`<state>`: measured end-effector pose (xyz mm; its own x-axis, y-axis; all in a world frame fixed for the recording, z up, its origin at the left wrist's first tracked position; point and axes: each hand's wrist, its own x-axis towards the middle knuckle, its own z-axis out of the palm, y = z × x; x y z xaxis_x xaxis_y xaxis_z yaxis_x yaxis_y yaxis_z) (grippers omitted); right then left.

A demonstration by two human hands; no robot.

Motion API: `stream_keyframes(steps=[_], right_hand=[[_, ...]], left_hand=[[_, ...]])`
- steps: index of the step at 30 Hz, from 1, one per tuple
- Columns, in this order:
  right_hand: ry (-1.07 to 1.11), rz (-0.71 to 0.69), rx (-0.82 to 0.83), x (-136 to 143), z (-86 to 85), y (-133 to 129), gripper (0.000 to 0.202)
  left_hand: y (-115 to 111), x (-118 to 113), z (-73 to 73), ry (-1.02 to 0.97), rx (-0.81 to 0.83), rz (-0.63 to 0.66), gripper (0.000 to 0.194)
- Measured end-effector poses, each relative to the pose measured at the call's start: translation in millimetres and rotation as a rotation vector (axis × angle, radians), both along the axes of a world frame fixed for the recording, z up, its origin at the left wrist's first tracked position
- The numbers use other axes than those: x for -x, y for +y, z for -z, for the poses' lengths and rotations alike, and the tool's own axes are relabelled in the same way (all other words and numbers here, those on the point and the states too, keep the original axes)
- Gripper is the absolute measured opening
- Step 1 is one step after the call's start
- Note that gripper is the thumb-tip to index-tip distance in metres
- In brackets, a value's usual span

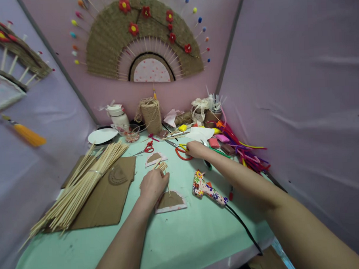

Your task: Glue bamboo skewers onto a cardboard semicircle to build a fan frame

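My left hand [154, 184] is closed round several short wooden sticks [162, 165], whose ends stick out past the fingers. Just below it lies a half-round cardboard piece with a pale spotted edge [174, 201]; a similar, smaller piece [155, 159] is above the hand. Farther forward, my right hand [195, 149] has its fingers closed at the handles of the red and yellow scissors [182, 152], whose blades point to the upper left. A flower-patterned glue gun [208, 188] lies below my right forearm.
Long wooden sticks [89, 182] lie on cardboard [123, 204] at the left. Small red scissors [148, 147], a twine spool [151, 116], a white bottle [118, 116] and colourful pipe cleaners [242, 151] stand or lie farther back. The glue gun's black cord [244, 225] runs to the front edge.
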<state>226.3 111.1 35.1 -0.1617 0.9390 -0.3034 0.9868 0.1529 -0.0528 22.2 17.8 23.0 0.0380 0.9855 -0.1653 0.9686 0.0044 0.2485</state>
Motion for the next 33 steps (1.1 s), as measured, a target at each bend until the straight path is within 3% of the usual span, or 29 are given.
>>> stream_keyframes(steps=[18,26,33], right_hand=[[-0.019,-0.055,-0.040,-11.9,11.9,8.8,0.032],[-0.089,-0.083,-0.334,-18.2,-7.3,71.4,0.035],[-0.149,-0.168,-0.378,-3.5,7.7,100.6,0.034]], left_hand=[[12.1,13.2,2.6,-0.076,-0.131,-0.043,0.039],[0.7,-2.9,4.7,-0.029,-0.076,-0.050,0.042],[-1.7,-6.4,9.4,0.043,-0.055,-0.036,0.032]])
